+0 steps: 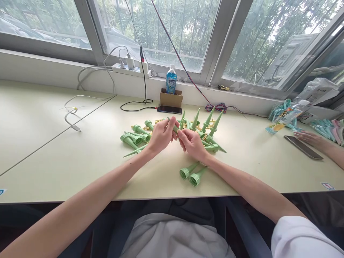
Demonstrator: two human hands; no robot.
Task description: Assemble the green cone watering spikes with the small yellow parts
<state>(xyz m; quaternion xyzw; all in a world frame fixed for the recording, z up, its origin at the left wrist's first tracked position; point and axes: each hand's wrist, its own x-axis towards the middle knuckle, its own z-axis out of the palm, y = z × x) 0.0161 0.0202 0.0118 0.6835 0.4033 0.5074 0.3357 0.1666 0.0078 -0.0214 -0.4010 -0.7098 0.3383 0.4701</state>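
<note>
My left hand and my right hand meet over the middle of the table, both with fingers closed. Between them is a green plastic watering spike, pinched by the left fingers while the right fingertips grip its nearer end. My fingers cover much of it. Around my hands lie several more green spikes with threaded caps, such as a spike on the left. Behind my right hand a few stand point up, one being an upright spike. Small yellow pieces show among them. Two spikes lie nearer me, mouths facing me.
A phone lies before a cardboard box and a blue bottle. Cables run from a power strip on the sill. At right are a clear bottle, a dark phone and another person's hand.
</note>
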